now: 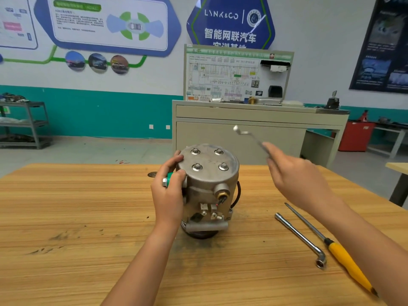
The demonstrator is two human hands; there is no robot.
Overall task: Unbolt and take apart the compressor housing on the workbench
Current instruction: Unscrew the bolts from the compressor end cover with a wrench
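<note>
A grey metal compressor (209, 186) stands upright on the wooden workbench (77, 217), its round top cover held by several hex bolts (197, 166). My left hand (169, 191) grips its left side, fingers curled round a green fitting and the cover's edge. My right hand (295, 175) is raised to the right of the compressor and holds a slim metal wrench (247, 135), blurred, whose ring end points up and left above the cover. The wrench touches no bolt.
An L-shaped socket wrench (302, 239) and a yellow-handled screwdriver (344, 259) lie on the bench at the right. A grey cabinet (242, 133) with a wiring display board stands behind the bench. A metal shelf rack (26, 124) is at the far left.
</note>
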